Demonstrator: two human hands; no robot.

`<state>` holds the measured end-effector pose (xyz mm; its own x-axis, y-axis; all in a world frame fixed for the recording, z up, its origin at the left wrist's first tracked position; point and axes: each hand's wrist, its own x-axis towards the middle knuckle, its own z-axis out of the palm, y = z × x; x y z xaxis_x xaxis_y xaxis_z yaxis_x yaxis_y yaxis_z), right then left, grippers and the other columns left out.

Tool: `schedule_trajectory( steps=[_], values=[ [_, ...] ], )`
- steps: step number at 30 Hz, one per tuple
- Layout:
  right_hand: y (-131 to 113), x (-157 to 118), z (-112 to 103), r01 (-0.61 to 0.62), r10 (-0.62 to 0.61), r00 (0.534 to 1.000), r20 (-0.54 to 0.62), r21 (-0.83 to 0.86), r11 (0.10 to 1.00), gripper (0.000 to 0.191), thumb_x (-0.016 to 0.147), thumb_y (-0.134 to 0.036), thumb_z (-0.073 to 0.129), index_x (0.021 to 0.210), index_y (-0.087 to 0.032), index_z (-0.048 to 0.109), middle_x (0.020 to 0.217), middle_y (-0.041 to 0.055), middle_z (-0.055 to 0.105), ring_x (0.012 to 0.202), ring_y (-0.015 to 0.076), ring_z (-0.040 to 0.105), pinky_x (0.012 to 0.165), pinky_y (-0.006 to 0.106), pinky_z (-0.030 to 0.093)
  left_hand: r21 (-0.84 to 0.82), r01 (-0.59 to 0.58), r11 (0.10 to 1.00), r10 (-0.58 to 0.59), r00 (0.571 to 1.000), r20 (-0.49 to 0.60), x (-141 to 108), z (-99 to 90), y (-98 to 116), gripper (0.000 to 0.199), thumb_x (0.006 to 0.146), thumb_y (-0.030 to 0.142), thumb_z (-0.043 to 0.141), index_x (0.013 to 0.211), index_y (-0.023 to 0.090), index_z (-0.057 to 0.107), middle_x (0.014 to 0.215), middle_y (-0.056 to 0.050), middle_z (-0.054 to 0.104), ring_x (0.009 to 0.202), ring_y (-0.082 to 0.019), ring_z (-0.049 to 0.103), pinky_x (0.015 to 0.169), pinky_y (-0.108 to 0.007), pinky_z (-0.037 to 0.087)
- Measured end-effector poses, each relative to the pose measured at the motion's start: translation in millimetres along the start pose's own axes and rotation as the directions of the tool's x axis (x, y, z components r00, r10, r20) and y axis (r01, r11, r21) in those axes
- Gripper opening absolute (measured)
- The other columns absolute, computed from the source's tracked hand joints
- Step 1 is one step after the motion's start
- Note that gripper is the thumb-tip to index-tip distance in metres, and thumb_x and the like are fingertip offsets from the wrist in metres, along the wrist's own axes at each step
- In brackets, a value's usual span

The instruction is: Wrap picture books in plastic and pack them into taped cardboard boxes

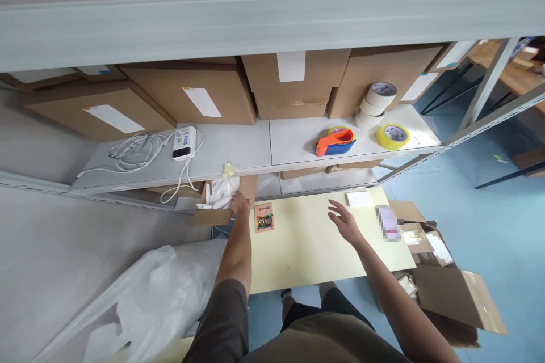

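My left hand reaches into an open cardboard box below the shelf edge. Its fingers are curled against the crumpled white plastic bags in the box; their tips are hidden, so what they grip is unclear. Just right of that hand, a small pink packet with a dark, colourful picture lies flat on the pale yellow table. Over the table's right half hovers my right hand, fingers spread and holding nothing. Nearby are a white pad or card and a blurred-out purple phone-like thing.
On the grey shelf stand an orange-and-blue tape dispenser, yellow tape, white tape rolls and a white power strip with cables. Cardboard boxes line its back. A large plastic bag and open carton flank the table.
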<state>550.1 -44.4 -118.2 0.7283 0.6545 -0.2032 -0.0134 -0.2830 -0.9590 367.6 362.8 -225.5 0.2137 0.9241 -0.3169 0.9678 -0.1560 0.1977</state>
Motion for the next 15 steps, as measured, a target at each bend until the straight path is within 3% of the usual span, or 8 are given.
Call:
schedule_trajectory(
  steps=[4,7,11,15],
  values=[
    [0.8,-8.5,7.1,0.011,-0.011,1.0,-0.001,-0.043,0.999,0.051,0.098,-0.055,0.063,0.145,-0.036,0.059,0.153,0.0087,0.058,0.131,0.0317,0.063,0.099,0.05,0.059,0.004,-0.059,0.998,0.059,0.997,-0.046,-2.8,1.9,16.1,0.073,0.087,0.038,0.071,0.149,0.01,0.043,0.14,-0.027,0.057,0.128,-0.04,0.058,0.098,-0.045,0.05],
    [-4.3,-13.7,14.8,0.053,-0.056,0.998,-0.043,-0.066,0.996,0.05,0.098,-0.056,0.061,0.144,-0.035,0.06,0.151,0.0098,0.059,0.131,0.0318,0.064,0.098,0.05,0.061,-0.002,-0.125,0.992,0.124,0.987,-0.104,-15.4,-2.7,22.5,0.074,0.09,0.041,0.067,0.154,0.013,0.042,0.145,-0.027,0.055,0.133,-0.042,0.055,0.102,-0.05,0.049],
    [-24.9,-13.2,22.1,0.162,-0.174,0.981,-0.091,-0.132,0.978,0.049,0.1,-0.053,0.059,0.145,-0.034,0.06,0.153,0.0101,0.058,0.133,0.0308,0.062,0.1,0.051,0.06,-0.066,-0.261,0.963,0.244,0.95,-0.194,-41.3,-23.4,17.5,0.068,0.098,0.044,0.056,0.157,0.015,0.044,0.16,-0.026,0.044,0.146,-0.043,0.044,0.112,-0.057,0.043],
    [-58.8,-2.7,23.1,0.308,-0.349,0.93,-0.115,-0.272,0.912,0.048,0.101,-0.047,0.058,0.147,-0.032,0.059,0.156,0.0107,0.056,0.14,0.0307,0.056,0.103,0.051,0.058,-0.211,-0.423,0.881,0.347,0.882,-0.32,-83.2,-51.5,13.1,0.069,0.1,0.051,0.05,0.16,0.017,0.043,0.165,-0.022,0.041,0.154,-0.041,0.034,0.122,-0.061,0.034]
  ],
)
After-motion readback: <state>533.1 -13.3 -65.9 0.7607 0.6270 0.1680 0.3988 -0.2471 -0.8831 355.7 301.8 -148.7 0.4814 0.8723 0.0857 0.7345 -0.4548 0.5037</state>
